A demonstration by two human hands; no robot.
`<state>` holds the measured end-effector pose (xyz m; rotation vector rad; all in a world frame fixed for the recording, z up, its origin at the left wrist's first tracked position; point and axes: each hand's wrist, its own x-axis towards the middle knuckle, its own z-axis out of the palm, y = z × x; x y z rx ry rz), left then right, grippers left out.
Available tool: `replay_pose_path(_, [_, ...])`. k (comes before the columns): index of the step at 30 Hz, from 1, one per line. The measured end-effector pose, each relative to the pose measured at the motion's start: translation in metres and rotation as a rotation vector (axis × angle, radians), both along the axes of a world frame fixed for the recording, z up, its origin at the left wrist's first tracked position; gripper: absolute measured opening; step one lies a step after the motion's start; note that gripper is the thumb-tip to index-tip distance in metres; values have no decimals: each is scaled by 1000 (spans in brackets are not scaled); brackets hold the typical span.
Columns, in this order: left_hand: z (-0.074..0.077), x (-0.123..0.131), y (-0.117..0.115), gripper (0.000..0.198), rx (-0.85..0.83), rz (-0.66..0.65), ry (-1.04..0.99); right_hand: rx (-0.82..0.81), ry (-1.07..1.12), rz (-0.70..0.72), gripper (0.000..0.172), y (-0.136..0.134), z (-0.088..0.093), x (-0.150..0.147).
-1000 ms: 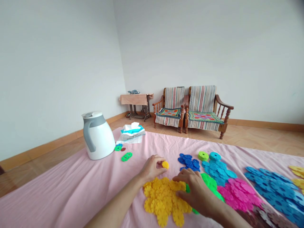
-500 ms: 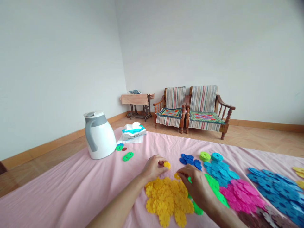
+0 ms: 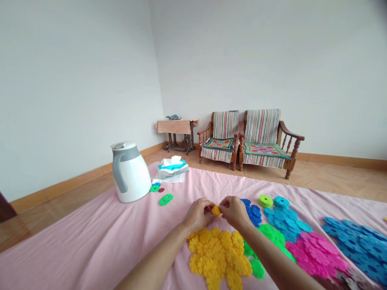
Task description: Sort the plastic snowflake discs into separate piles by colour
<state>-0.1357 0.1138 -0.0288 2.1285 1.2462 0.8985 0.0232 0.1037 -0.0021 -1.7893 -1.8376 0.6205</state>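
Observation:
Between my two hands is a small bunch of yellow snowflake discs (image 3: 215, 210), held just above the cloth. My left hand (image 3: 199, 213) pinches it from the left. The fingertips of my right hand (image 3: 234, 210) close on its right side; how many discs are there I cannot make out. Below my wrists lies a heap of yellow snowflake discs (image 3: 216, 255). Green discs (image 3: 272, 237) lie partly behind my right forearm, and dark blue discs (image 3: 253, 212) sit just right of my right hand.
On the pink cloth (image 3: 121, 241) stand a white and grey jug (image 3: 134, 177) and a tissue box (image 3: 173, 168). Light blue (image 3: 286, 221), pink (image 3: 316, 251) and blue discs (image 3: 356, 241) are piled to the right. A lime stack (image 3: 265, 201) and loose green discs (image 3: 166, 199) lie further back.
My right hand has moved left and up from above the yellow heap, bringing a yellow disc to the one in my left hand. The view has shifted slightly.

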Motion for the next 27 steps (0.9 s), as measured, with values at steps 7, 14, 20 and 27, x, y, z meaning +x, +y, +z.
replay_pose_path(7, [3, 1, -1, 25, -15, 4, -2, 158, 1, -16, 17, -13, 11, 7])
replay_pose_path(14, [3, 0, -1, 28, 12, -21, 7, 173, 43, 245, 17, -63, 14, 29])
replay_pose_path(20, [6, 1, -2, 27, 16, -26, 16, 145, -79, 382, 23, -93, 11, 35])
replay_pose_path(27, [6, 1, -2, 26, 9, -24, 21, 128, -265, 415, 18, -100, 21, 23])
